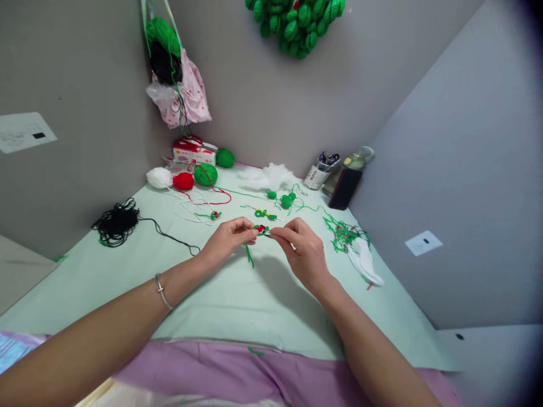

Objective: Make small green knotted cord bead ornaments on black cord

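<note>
My left hand [229, 237] and my right hand [299, 246] meet above the pale green table [237, 299]. Both pinch a small green and red crocheted piece [261, 229] between their fingertips. A short green yarn tail [249, 255] hangs down from it. The right fingers also seem to grip a thin metal crochet hook, which is too small to see well. A silver bracelet [162, 291] sits on my left wrist.
Balls of white [159, 177], red [183, 181] and green yarn [206, 174] lie at the back, with a black yarn tangle [115, 223] on the left. Small green crocheted pieces [285, 200], white stuffing [269, 176], a pen cup [316, 175], a dark phone [344, 188] and yarn scraps [343, 234] lie on the right.
</note>
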The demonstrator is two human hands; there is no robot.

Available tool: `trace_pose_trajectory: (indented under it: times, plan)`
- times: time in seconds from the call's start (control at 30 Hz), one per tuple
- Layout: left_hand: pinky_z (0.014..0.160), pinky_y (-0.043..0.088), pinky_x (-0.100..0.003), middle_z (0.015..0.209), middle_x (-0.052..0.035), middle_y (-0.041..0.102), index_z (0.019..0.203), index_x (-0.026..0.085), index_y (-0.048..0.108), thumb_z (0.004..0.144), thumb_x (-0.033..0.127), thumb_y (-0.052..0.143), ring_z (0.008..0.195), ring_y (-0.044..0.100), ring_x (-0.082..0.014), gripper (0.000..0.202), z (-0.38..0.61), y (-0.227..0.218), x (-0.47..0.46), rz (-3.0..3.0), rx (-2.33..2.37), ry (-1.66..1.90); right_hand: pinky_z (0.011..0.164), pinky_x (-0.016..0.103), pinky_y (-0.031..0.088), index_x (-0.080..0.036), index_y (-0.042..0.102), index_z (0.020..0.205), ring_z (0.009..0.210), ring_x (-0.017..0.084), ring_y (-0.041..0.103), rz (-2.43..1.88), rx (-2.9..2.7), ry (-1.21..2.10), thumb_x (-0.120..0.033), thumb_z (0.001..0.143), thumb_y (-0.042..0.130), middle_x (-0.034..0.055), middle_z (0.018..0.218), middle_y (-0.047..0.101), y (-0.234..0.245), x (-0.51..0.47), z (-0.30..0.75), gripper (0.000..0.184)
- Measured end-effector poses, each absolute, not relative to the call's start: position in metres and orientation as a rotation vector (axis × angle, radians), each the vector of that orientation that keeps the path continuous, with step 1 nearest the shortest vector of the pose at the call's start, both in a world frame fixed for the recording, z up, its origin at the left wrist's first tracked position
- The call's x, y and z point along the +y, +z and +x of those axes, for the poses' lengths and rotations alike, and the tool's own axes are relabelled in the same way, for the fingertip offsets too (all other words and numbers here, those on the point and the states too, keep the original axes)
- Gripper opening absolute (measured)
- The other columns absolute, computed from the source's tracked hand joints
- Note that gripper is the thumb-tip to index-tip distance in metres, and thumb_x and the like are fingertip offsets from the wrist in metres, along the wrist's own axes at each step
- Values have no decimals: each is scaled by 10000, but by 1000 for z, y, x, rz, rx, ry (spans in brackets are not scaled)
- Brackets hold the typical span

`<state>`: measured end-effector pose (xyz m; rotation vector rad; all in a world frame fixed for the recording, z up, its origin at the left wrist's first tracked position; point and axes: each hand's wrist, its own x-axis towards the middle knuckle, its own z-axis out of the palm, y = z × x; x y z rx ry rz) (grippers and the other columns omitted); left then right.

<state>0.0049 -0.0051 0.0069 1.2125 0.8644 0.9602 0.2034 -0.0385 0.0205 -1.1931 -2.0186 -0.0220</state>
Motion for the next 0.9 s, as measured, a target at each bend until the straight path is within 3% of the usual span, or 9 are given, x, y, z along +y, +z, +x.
trace_pose_trajectory:
  times: [0.4,0.9]
  plan:
    - [812,459,-318,756,2,648,787,167,603,739,393,752,791,651,-167,274,5,3,-3,1228,841,908,579,253,334,-230,724,897,696,138,479,-1225,-2172,-238,-183,966,498,33,754,508,19,-38,205,241]
    - [804,509,-317,819,-15,670,887,146,663,767,376,751,747,648,-140,274,5,3,-3,1172,736,852,618,252,414,-206,736,929,698,132,546,-1125,-2137,170,-180,914,609,25,782,558,27,-31,218,130]
